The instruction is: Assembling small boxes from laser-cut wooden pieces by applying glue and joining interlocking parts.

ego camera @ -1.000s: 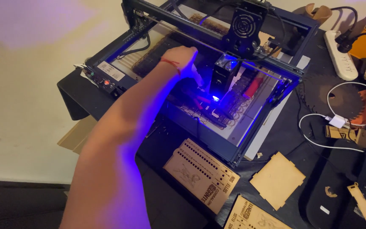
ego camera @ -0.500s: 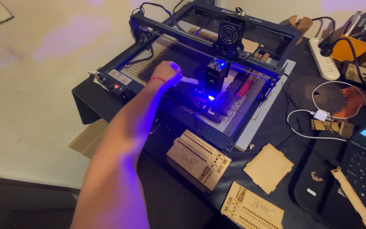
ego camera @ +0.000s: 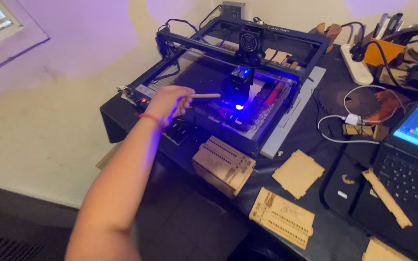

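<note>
- The thin stick [ego camera: 205, 95] is what I have in play: pale and slim, it juts out level from my left hand [ego camera: 169, 101] toward the laser head, its far tip stopping just short of it.
- My left hand has its fingers pinched together around the near end of the stick; a red band [ego camera: 152, 119] sits on the wrist, and the arm runs up from the lower left.
- My right hand does not show in the view.
- Nearest me, below and to the right of the hand, a stack of cut wooden panels [ego camera: 223, 164] lies on the dark table [ego camera: 335, 237], with a flat engraved panel [ego camera: 281, 217] nearer still and a plain square piece [ego camera: 298, 173] just right of the stack.
- Directly under the hand sits the engraver frame's [ego camera: 204, 46] front rail, with a small control box [ego camera: 139, 96] just left of the hand.
- Past the stick's tip, the laser head [ego camera: 238, 82] hangs from the gantry, throwing a bright blue spot [ego camera: 238, 107] onto the bed.
- Far right of the hand, an open laptop [ego camera: 412, 159] with a lit screen stands well apart, a wooden strip [ego camera: 385, 197] lying on its keyboard edge.
- Farthest off, beyond the frame to the right, lie a white power strip [ego camera: 356, 65] and an orange holder [ego camera: 380, 52] of tools.
</note>
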